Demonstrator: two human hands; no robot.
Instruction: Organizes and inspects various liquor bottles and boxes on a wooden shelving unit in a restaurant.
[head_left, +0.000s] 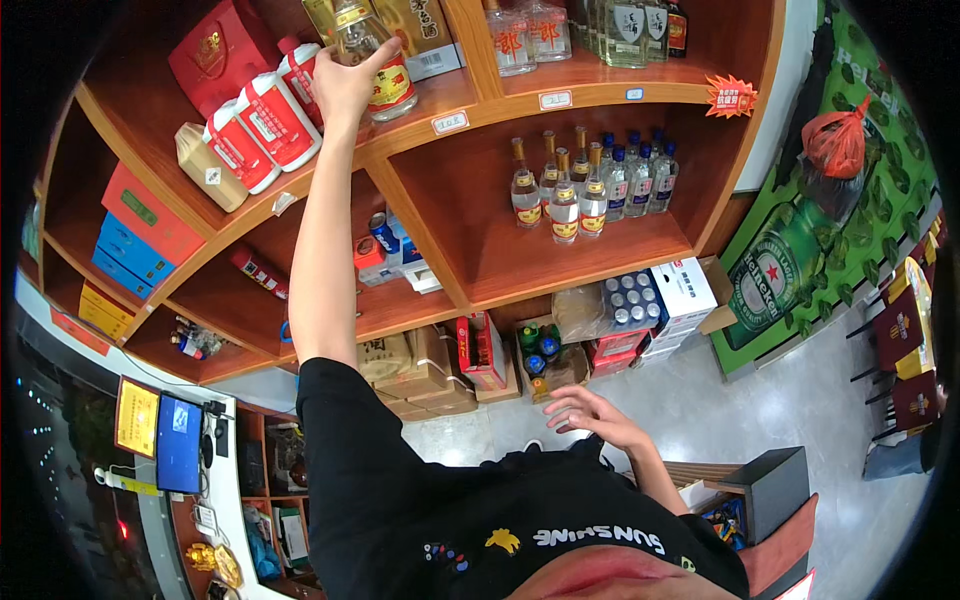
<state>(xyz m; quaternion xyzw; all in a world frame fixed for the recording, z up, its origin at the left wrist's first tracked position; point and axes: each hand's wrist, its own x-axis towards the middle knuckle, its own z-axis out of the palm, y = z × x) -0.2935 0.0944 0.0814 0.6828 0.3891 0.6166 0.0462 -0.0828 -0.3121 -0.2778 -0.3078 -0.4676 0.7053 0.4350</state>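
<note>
My left hand (346, 82) reaches up to the upper wooden shelf (420, 109). Its thumb and fingers wrap around a clear glass liquor bottle (390, 88) with a red and yellow label. The bottle stands nearly upright near the shelf's front edge; whether its base touches the board is hard to tell. Just left of that hand are several white and red bottles (274, 124). A gold liquor box (420, 34) is behind the held bottle. Low before my body, my right hand (589, 416) hangs with fingers loosely spread and holds nothing.
Several small clear bottles (566, 202) stand in the compartment below, beside blue-capped bottles (639, 180). Cartons (420, 375) and a shrink-wrapped can pack (630, 300) line the floor under the shelving. A dark cabinet (772, 487) is at lower right, a monitor (178, 442) at left.
</note>
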